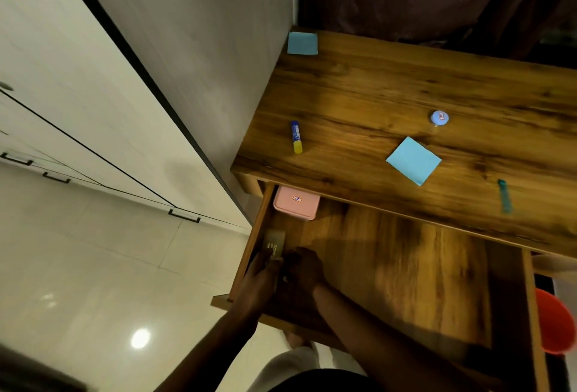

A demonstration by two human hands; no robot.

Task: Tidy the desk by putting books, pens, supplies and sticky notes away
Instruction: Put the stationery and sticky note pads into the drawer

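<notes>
Olive-green object [275,245] — a small book or pack, too dim to be named — is held upright against the left wall of the open drawer [406,266], near its front corner. It is gripped at its lower end by the left hand [263,274], whose fingers are curled round it. The right hand [304,268] is bunched just beside it with curled fingers. Whether it pinches the object or only steadies it cannot be told, since both hands are shadowed and blurred.

The step in hand is judged to be stowing: one item is being set into the drawer. A pink box [296,202] lies further back in it, partly tucked under the desk top [374,88].

Most of the tidying is judged undone. On the desk top are seen a glue stick [296,137], a blue sticky-note pad [413,160], a second pad [302,43] at the far left corner, a small round container [439,117] and a teal pen [504,196].

The next move calls for the object to be let go without toppling, then for a reach up to the desk top — the glue stick lies nearest.

The drawer's back is hidden under the desk top. The print on the olive-green object and the container's label cannot be read, the pen is smeared, and an orange-red rounded thing [552,323] is cut off at the right edge.
</notes>
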